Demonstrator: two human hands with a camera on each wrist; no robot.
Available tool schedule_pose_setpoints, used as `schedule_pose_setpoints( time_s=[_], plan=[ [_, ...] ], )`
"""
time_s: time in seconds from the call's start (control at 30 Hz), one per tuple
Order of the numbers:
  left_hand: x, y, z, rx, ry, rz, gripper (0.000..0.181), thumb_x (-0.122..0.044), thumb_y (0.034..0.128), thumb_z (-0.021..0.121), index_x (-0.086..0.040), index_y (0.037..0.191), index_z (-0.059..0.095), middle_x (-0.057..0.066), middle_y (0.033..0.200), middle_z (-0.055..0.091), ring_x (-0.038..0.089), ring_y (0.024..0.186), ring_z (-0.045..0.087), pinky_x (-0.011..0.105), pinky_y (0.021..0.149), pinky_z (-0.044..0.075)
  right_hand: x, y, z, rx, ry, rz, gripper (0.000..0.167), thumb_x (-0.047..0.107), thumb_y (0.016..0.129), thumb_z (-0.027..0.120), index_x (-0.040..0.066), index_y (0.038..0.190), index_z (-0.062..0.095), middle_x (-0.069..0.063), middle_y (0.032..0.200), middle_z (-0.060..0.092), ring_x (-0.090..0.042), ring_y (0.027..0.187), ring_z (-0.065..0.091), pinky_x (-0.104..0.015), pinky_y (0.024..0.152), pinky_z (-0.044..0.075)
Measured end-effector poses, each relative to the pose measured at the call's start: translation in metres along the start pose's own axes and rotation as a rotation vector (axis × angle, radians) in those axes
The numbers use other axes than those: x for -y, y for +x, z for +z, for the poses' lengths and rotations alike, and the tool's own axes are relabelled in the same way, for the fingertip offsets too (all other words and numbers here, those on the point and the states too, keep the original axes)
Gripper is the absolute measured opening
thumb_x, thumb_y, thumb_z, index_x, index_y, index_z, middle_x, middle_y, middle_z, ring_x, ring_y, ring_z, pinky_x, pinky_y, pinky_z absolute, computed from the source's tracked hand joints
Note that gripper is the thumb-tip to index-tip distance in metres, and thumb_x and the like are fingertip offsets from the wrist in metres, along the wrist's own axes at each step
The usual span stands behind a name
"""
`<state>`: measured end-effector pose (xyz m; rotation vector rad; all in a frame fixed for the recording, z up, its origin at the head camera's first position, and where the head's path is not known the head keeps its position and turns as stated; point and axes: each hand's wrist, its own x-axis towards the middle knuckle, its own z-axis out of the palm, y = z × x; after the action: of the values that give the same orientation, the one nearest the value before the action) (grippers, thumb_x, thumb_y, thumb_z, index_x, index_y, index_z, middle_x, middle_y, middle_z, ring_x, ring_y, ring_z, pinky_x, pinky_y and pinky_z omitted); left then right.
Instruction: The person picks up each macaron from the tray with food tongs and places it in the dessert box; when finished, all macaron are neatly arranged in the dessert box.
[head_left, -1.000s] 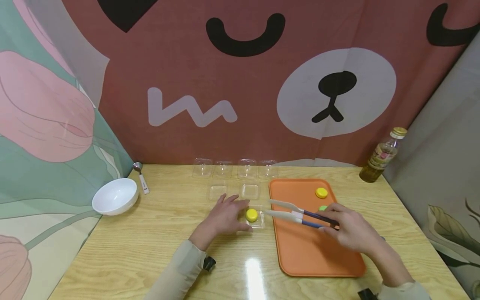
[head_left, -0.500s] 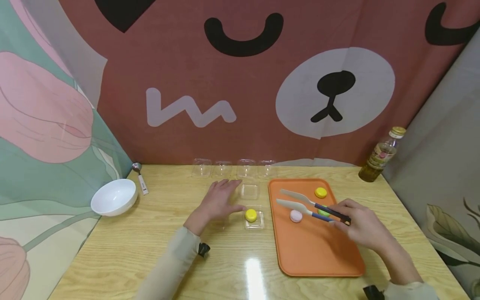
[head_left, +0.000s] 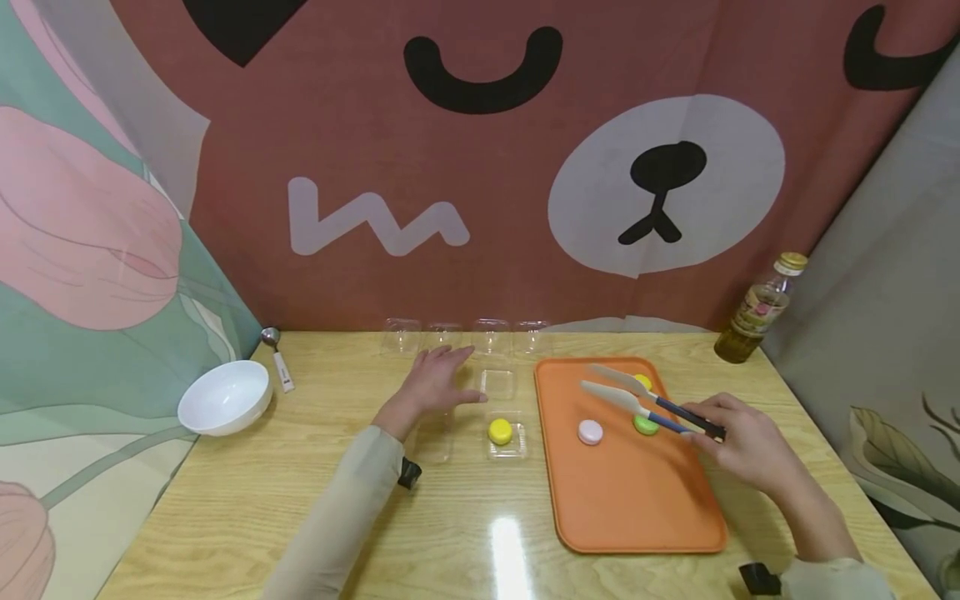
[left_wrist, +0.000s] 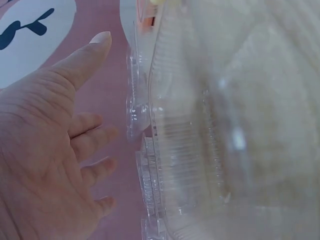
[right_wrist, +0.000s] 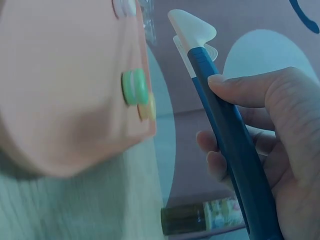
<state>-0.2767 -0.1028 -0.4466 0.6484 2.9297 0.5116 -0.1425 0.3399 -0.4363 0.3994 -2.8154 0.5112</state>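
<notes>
My right hand grips a pair of tongs with dark blue handles and pale tips. The tips stand apart over the orange tray, with nothing between them. On that tray lie a pale pink macaron, a green macaron and a yellow macaron, partly hidden by the tongs. Another yellow macaron sits in a clear plastic box left of the tray. My left hand, fingers spread and holding nothing, hovers above the clear boxes; the left wrist view shows its palm beside them.
Several clear plastic boxes line the back edge of the table. Nearer are another clear box and one below my left hand. A white bowl and a spoon lie left; an oil bottle stands back right.
My left hand has moved back and left, away from the box with the yellow macaron. My right hand has carried the tongs rightward over the tray, and the pale pink macaron has come into view.
</notes>
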Motion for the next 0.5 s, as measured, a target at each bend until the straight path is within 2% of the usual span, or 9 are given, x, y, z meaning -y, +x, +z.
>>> schedule_pose_setpoints(
  time_s=[0.2,0.5],
  plan=[
    [0.0,0.01,0.0,0.029,-0.003,-0.003,0.091,-0.062,0.0824,0.076,-0.021,0.156,0.041,0.001,0.154,0.053,0.034,0.151,0.033,0.062,0.126,0.015,-0.014,-0.005,0.001,0.014,-0.019,0.052,0.039,0.021,0.082,0.084,0.004,0.116,0.076,-0.008,0.098,0.069,-0.017,0.077,0.061,-0.032,0.062,0.045],
    [0.0,0.02,0.003,0.068,0.002,-0.014,0.088,-0.061,0.0824,0.076,-0.022,0.155,0.045,0.001,0.151,0.055,0.033,0.151,0.035,0.062,0.125,0.014,-0.032,-0.012,0.001,-0.011,-0.044,0.068,0.038,0.019,0.08,0.085,0.003,0.113,0.076,-0.008,0.093,0.068,-0.017,0.074,0.059,-0.034,0.061,0.045]
  ],
)
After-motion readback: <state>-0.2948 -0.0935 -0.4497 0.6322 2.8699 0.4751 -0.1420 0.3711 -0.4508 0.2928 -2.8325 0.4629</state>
